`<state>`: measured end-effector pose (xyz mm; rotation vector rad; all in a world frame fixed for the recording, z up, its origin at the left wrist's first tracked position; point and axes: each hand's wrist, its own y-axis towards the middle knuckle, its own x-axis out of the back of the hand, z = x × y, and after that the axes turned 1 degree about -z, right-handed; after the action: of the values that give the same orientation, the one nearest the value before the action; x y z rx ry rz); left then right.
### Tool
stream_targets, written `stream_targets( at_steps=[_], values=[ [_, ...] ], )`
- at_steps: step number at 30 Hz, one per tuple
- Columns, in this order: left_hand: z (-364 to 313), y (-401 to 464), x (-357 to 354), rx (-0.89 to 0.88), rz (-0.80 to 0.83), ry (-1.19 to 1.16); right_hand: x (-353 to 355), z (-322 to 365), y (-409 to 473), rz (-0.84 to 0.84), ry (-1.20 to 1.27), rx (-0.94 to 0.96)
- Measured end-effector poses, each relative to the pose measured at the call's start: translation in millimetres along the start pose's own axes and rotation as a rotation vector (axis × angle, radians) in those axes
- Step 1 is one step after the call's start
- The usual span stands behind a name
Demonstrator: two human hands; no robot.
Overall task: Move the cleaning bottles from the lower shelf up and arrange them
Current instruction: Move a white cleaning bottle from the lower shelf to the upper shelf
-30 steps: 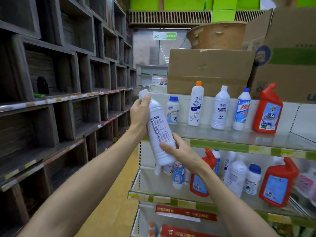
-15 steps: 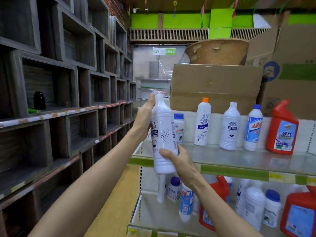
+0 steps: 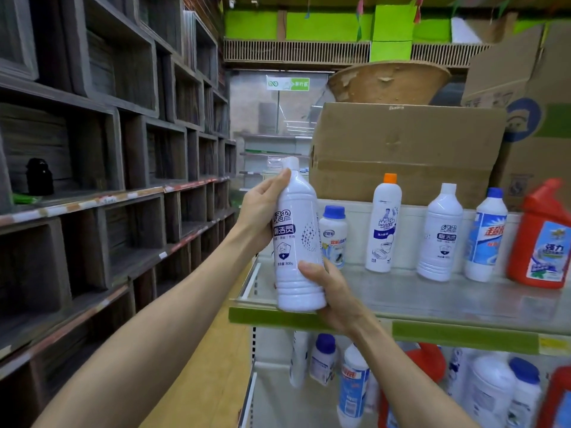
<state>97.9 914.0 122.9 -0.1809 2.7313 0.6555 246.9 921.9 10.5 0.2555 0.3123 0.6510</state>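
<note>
White plastic, ribbed near the base, makes up the tall bottle held upright in the centre of the frame, its printed label turned toward the camera and its narrow white cap at the top. The left hand grasps it at the shoulder and neck, fingers wrapped behind; the right hand grasps it low down, thumb across the front and palm cupping the base. Its bottom sits level with the green front edge of the upper shelf, at that shelf's left end; whether it rests on the surface or hangs just above it cannot be told.

Placing it well looks to be a matter of lowering the base flat onto the shelf, then sliding it back into line with the row behind: the small blue-capped bottle just beside it, the orange-capped bottle, a matching white bottle, a blue-labelled bottle and the red bottle at the right edge. Keeping the label forward would match the others. The tall, narrow shape seems prone to tipping, so the lower hand should probably let go last.

More bottles stand on the lower shelf at the bottom right.
</note>
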Motion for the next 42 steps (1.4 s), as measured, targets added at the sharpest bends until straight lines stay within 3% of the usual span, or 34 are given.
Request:
stream_targets(
  at_steps=[8, 11, 16, 25, 42],
  values=[
    [2, 19, -5, -0.133, 0.034, 0.021, 15, 20, 26, -0.074, -0.220, 0.036],
    [9, 21, -13, -0.132, 0.027, 0.008, 21, 25, 30, -0.122, -0.351, 0.057],
    [31, 31, -31, -0.122, 0.057, 0.008, 43, 31, 20, -0.171, -0.364, 0.085],
    [73, 36, -118, -0.092, 0.068, -0.010, 124, 56, -14, -0.282, -0.401, 0.127],
    [144, 25, -292, -0.201, -0.019, 0.123, 282, 109, -86, -0.267, -0.492, 0.059]
  ],
)
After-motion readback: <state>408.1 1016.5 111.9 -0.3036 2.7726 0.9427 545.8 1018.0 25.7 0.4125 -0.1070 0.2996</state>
